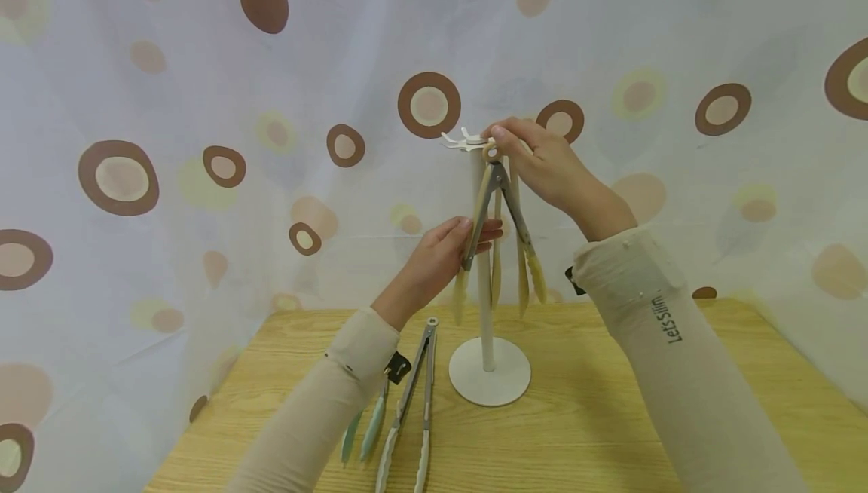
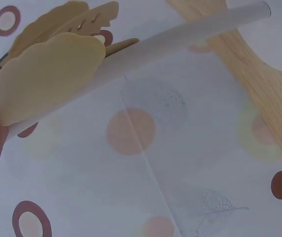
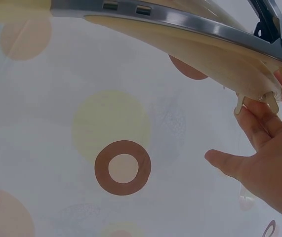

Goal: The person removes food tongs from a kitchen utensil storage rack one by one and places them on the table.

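Note:
Metal-armed tongs [image 1: 518, 218] with pale yellow scalloped heads hang spread apart at a white utensil stand [image 1: 487, 327], their ring at the hooks. My left hand [image 1: 444, 248] pinches one tong arm low down, its fingers reaching behind toward the pole. In the left wrist view, a finger touches the base of a scalloped tong head [image 2: 57, 74]. My right hand [image 1: 549, 165] is at the top, fingertips touching the hook rack [image 1: 468, 142]. The right wrist view shows its fingers [image 3: 254, 126] extended against the hooks, one digit held apart. Whether the ring sits on a hook is unclear.
Other beige utensils [image 1: 523, 282] hang behind the tongs. White-tipped tongs [image 1: 427, 402] and mint-tipped tongs [image 1: 373, 429] lie on the wooden table [image 1: 583, 417], left of the stand's round base [image 1: 511, 387]. A dotted curtain [image 1: 380, 41] hangs behind.

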### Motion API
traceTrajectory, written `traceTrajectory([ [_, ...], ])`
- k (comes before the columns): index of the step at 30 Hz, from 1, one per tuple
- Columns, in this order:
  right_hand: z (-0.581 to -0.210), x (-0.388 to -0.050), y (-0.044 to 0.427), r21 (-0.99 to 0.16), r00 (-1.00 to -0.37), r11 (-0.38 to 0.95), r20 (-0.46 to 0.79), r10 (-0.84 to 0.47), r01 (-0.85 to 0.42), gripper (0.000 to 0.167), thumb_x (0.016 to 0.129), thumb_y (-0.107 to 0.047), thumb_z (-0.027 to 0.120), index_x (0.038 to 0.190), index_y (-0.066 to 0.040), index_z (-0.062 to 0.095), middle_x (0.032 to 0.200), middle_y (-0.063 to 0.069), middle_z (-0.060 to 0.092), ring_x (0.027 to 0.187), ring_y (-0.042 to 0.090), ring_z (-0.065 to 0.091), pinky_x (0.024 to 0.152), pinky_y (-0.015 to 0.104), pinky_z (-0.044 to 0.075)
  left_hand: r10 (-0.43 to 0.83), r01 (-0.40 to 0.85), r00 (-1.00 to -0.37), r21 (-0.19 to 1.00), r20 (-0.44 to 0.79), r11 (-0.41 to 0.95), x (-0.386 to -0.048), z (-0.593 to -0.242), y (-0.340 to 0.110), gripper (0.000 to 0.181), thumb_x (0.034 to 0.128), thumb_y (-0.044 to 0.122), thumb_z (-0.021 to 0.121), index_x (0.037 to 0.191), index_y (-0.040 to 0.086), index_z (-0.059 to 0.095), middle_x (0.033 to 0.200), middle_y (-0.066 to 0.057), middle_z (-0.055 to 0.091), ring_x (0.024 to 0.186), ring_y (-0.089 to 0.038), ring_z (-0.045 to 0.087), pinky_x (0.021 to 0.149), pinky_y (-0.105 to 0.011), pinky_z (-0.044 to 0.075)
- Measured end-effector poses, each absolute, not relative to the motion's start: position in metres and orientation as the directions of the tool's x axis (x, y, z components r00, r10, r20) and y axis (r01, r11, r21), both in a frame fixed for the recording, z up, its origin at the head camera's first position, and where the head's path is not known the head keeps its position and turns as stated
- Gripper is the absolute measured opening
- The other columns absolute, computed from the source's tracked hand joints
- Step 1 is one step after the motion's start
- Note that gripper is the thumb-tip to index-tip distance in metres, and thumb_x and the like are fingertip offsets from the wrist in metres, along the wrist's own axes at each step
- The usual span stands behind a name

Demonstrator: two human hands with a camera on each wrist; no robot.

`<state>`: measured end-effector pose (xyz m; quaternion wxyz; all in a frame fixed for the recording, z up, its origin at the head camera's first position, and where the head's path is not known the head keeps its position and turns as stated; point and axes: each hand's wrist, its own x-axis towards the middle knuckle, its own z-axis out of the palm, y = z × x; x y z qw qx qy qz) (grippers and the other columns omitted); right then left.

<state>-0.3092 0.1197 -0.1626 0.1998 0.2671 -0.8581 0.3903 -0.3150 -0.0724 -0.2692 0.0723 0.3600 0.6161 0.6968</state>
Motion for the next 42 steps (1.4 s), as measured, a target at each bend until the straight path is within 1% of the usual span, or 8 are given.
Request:
traceTrajectory([
  [5,-0.162,-0.309,0.120,-0.559,-0.779,0.561,0.550,-0.300,-0.611,0.043,0.103,-0.044,0.036,0.127,-0.015,0.057,0.135,0.009,0.049,0.129,0.030,0.042,0.105,0.053,0.030,0.593,0.277,-0.708,0.923,0.384,-0.267,-0.318,-0.269,-0.072,0.026,0.1068,0.018,0.030,0.102,0.007,0.054,0.145,-0.027,0.038,0.134,-0.031,0.040,0.110,-0.041,0.032],
  [14,-0.162,-0.308,0.120,-0.570,-0.792,0.565,0.534,-0.297,-0.596,0.044,0.103,-0.046,0.034,0.128,-0.016,0.056,0.135,0.009,0.049,0.127,0.032,0.043,0.105,0.055,0.029,0.665,0.197,-0.644,0.921,0.380,-0.336,-0.316,-0.272,-0.069,0.027,0.1049,0.010,0.027,0.091,0.010,0.050,0.152,-0.023,0.029,0.140,-0.033,0.030,0.110,-0.047,0.030],
  [22,-0.161,-0.308,0.122,-0.580,-0.795,0.556,0.529,-0.298,-0.595,0.046,0.103,-0.047,0.033,0.128,-0.016,0.057,0.136,0.008,0.049,0.128,0.031,0.043,0.105,0.055,0.029,0.660,0.206,-0.620,0.900,0.423,-0.384,-0.315,-0.274,-0.070,0.028,0.1023,0.008,0.027,0.086,0.014,0.050,0.153,-0.026,0.025,0.140,-0.037,0.028,0.109,-0.052,0.030],
  [27,-0.162,-0.310,0.122,-0.584,-0.792,0.548,0.534,-0.298,-0.599,0.047,0.102,-0.048,0.033,0.127,-0.016,0.057,0.135,0.009,0.050,0.128,0.031,0.043,0.105,0.055,0.030,0.642,0.237,-0.619,0.887,0.452,-0.396,-0.317,-0.278,-0.071,0.025,0.1007,0.009,0.029,0.087,0.015,0.049,0.146,-0.024,0.037,0.135,-0.034,0.036,0.107,-0.051,0.032],
  [30,-0.162,-0.310,0.121,-0.583,-0.789,0.546,0.538,-0.296,-0.602,0.046,0.102,-0.047,0.034,0.127,-0.016,0.058,0.133,0.010,0.051,0.127,0.031,0.044,0.105,0.054,0.030,0.640,0.248,-0.614,0.883,0.462,-0.399,-0.317,-0.279,-0.072,0.023,0.0994,0.011,0.030,0.088,0.017,0.050,0.137,-0.014,0.047,0.131,-0.030,0.041,0.107,-0.051,0.033],
  [34,-0.162,-0.310,0.120,-0.579,-0.786,0.547,0.544,-0.293,-0.605,0.045,0.103,-0.046,0.034,0.126,-0.015,0.058,0.132,0.010,0.052,0.125,0.031,0.045,0.105,0.054,0.030,0.644,0.258,-0.608,0.883,0.464,-0.392,-0.317,-0.280,-0.072,0.019,0.0971,0.013,0.032,0.089,0.019,0.049,0.130,-0.004,0.051,0.127,-0.027,0.045,0.108,-0.050,0.032],
  [39,-0.161,-0.309,0.120,-0.580,-0.790,0.552,0.540,-0.290,-0.599,0.046,0.103,-0.046,0.033,0.127,-0.015,0.058,0.132,0.010,0.052,0.125,0.031,0.045,0.105,0.054,0.030,0.642,0.265,-0.617,0.888,0.455,-0.375,-0.316,-0.281,-0.072,0.011,0.0935,0.020,0.039,0.097,0.018,0.049,0.128,-0.001,0.053,0.124,-0.024,0.049,0.109,-0.047,0.032],
  [42,-0.161,-0.309,0.121,-0.580,-0.790,0.551,0.540,-0.291,-0.600,0.046,0.103,-0.047,0.033,0.128,-0.016,0.057,0.133,0.010,0.052,0.125,0.031,0.045,0.105,0.053,0.030,0.640,0.260,-0.615,0.885,0.460,-0.386,-0.315,-0.281,-0.072,0.012,0.0930,0.022,0.042,0.102,0.018,0.048,0.126,-0.004,0.054,0.123,-0.024,0.049,0.110,-0.045,0.030],
])
